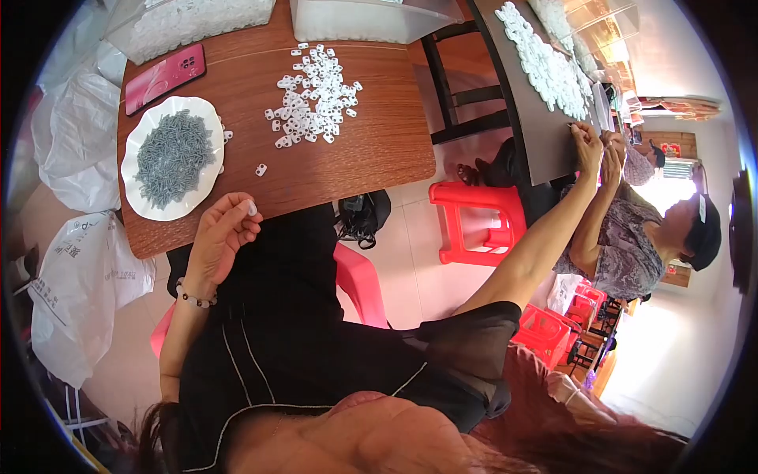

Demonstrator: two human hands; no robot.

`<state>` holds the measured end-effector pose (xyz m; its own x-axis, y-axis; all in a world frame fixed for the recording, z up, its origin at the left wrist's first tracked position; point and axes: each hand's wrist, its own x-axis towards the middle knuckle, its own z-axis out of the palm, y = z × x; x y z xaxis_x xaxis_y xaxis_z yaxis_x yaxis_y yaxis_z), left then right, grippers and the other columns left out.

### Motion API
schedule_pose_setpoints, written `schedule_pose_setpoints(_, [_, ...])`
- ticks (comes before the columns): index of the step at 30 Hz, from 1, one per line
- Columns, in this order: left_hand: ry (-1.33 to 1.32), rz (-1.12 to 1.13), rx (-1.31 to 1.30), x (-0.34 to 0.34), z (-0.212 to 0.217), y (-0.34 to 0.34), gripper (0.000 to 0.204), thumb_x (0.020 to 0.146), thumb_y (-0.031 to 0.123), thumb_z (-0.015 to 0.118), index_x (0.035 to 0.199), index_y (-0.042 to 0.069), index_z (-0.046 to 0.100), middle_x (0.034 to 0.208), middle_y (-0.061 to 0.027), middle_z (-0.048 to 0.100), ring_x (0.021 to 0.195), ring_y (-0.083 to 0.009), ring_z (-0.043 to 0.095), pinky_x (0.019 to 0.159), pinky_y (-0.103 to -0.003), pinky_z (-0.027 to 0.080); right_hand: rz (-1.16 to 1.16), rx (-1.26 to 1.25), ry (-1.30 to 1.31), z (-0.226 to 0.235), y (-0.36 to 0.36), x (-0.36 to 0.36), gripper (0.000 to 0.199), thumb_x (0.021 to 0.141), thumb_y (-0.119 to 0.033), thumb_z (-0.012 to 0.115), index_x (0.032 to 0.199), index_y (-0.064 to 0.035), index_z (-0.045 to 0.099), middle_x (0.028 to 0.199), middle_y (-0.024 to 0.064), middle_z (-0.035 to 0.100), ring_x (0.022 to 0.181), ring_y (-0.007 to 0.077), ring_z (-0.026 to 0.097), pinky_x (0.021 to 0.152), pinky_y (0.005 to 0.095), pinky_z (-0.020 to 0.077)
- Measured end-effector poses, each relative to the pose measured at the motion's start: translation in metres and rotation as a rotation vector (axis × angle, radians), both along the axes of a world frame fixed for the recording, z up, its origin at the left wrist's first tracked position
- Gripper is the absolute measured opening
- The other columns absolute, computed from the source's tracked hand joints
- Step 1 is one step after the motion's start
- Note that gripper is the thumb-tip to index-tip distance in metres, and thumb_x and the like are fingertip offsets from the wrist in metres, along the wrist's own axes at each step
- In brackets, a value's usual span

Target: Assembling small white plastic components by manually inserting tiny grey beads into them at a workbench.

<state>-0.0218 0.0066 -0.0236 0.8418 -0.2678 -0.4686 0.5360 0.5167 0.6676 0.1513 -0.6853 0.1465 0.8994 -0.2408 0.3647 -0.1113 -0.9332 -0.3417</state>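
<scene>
Between left hand (217, 241) fingertips, pinched together, sits one small white plastic clip (252, 208). Right hand (587, 144), fingers closed, touches the grey table (529, 118) edge. One white plate (134, 142) holds grey screws (174, 158); loose clips (313, 96) lie heaped beside.

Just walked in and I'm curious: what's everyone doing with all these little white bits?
A person sits at a wooden table. Their left hand pinches a small white plastic piece by the table edge, near a white plate heaped with small grey parts. Their right hand reaches out to a neighbouring grey table. A pile of white pieces lies mid-table, a red phone beside the plate.
</scene>
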Motion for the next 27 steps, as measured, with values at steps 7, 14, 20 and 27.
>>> schedule_pose_setpoints(7, [-0.059, -0.013, 0.031, 0.008, 0.015, -0.012, 0.025, 0.092, 0.019, 0.062, 0.109, 0.002, 0.059, 0.094, -0.0074, 0.067, 0.078, -0.0099, 0.063, 0.069, -0.021, 0.05, 0.073, -0.381, 0.044, -0.005, -0.033, 0.009, 0.031, 0.093, -0.031, 0.055, 0.092, -0.0016, 0.062, 0.079, 0.0174, 0.061, 0.074, 0.0266, 0.057, 0.071, 0.0375, 0.0452])
schedule_pose_setpoints(14, [-0.144, 0.02, 0.013, 0.004, 0.023, -0.001, 0.026, 0.094, 0.019, 0.06, 0.114, 0.002, 0.062, 0.096, -0.0059, 0.067, 0.079, -0.0072, 0.062, 0.071, -0.02, 0.051, -0.116, -0.076, -0.304, 0.019, 0.099, -0.02, 0.026, 0.095, -0.023, 0.052, 0.093, -0.0008, 0.065, 0.077, 0.0064, 0.064, 0.072, 0.0166, 0.059, 0.065, 0.031, 0.045])
schedule_pose_setpoints(20, [-0.129, 0.042, -0.024, 0.008, 0.026, 0.005, 0.028, 0.094, 0.018, 0.059, 0.116, 0.002, 0.062, 0.095, -0.0053, 0.067, 0.079, -0.0072, 0.061, 0.073, -0.02, 0.051, 0.417, 0.41, -0.41, 0.011, 0.37, -0.101, 0.016, 0.096, -0.01, 0.052, 0.101, 0.0013, 0.062, 0.081, 0.0045, 0.064, 0.067, 0.0079, 0.053, 0.061, 0.0232, 0.0432])
schedule_pose_setpoints(27, [-0.035, 0.049, -0.138, 0.002, 0.023, 0.017, 0.028, 0.093, 0.017, 0.06, 0.115, 0.001, 0.062, 0.093, -0.0045, 0.067, 0.077, -0.0074, 0.062, 0.072, -0.02, 0.051, 1.186, 0.158, -0.069, -0.075, 0.498, -0.102, 0.027, 0.068, 0.01, 0.061, 0.09, -0.0048, 0.062, 0.082, 0.0072, 0.06, 0.077, 0.0262, 0.054, 0.069, 0.0348, 0.0463])
